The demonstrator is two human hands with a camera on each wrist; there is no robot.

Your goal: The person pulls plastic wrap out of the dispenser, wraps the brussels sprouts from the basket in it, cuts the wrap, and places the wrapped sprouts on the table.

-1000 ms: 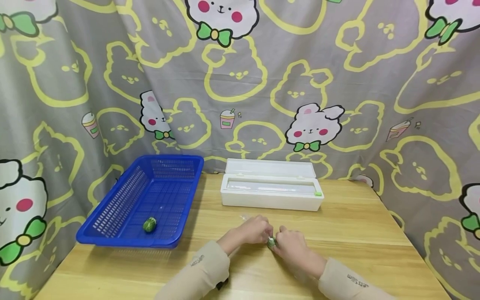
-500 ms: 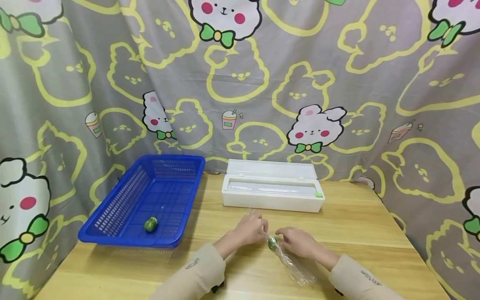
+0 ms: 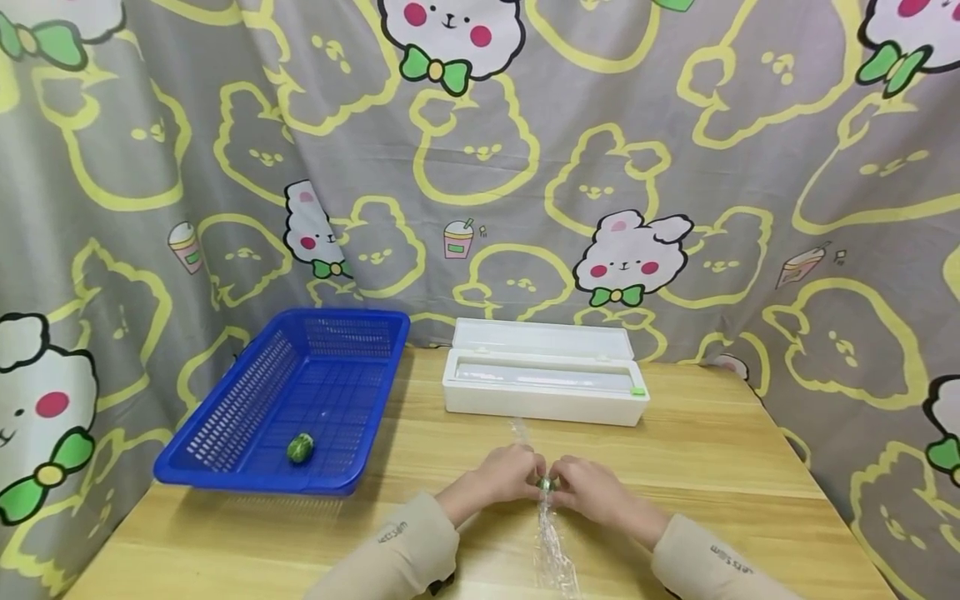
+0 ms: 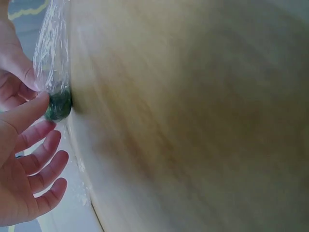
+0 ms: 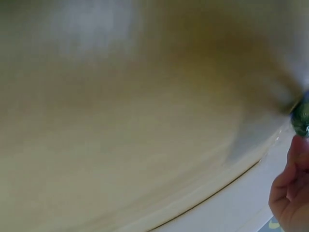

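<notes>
A small round green fruit or vegetable (image 4: pixel 59 105) in clear plastic film is between my two hands, close over the table. My left hand (image 3: pixel 512 473) pinches it from the left, and my right hand (image 3: pixel 594 492) pinches at the film around it from the other side. From it, a long crumpled tail of film (image 3: pixel 553 542) trails over the table toward me. In the left wrist view, gathered film (image 4: pixel 54 43) rises from the green ball, and the lower hand's other fingers (image 4: pixel 50 169) are loosely spread. Only part of the ball (image 5: pixel 301 118) shows at the right wrist view's edge.
Left of my hands stands a blue plastic basket (image 3: pixel 386 392) with one similar green ball (image 3: pixel 300 448) inside. Behind my hands, a white cling film box (image 3: pixel 540 404) stands with its lid (image 3: pixel 543 337) raised. A patterned curtain (image 3: pixel 517 167) hangs behind the wooden table (image 3: pixel 720 467).
My right hand moved off the green ball, uncovering the film tail, then came back to it. The tail has swung from the right to point nearly straight toward me.
</notes>
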